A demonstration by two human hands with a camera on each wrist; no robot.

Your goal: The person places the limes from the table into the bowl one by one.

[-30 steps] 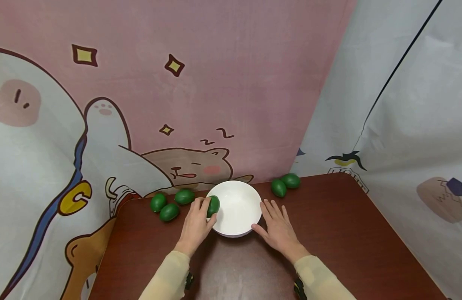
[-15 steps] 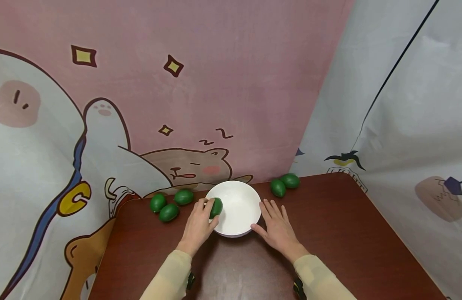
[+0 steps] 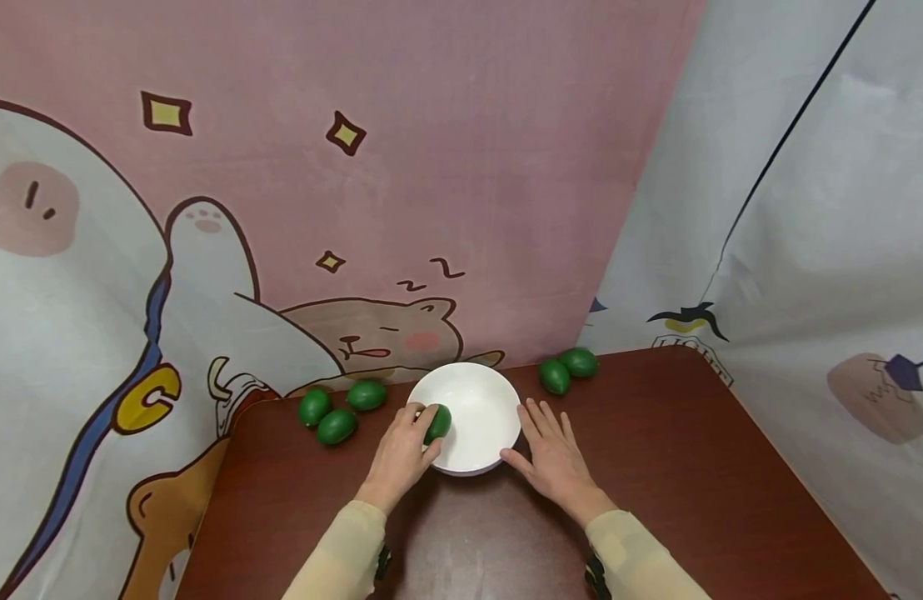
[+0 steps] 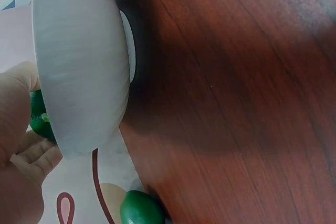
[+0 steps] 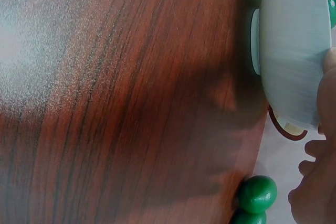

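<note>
Left hand [image 3: 399, 454] pinching lime [image 3: 440, 422], long axis slanting away rightward, right hand [image 3: 557, 463] spread against bowl [image 3: 481, 417]

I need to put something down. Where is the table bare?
Widest: the table right of the right hand, out to its edge. Also bare: between the sleeves, nearer than the bowl. Crowded: the bowl's left, with the left hand and its lime; back left, three limes; beyond the right hand, two limes.
</note>
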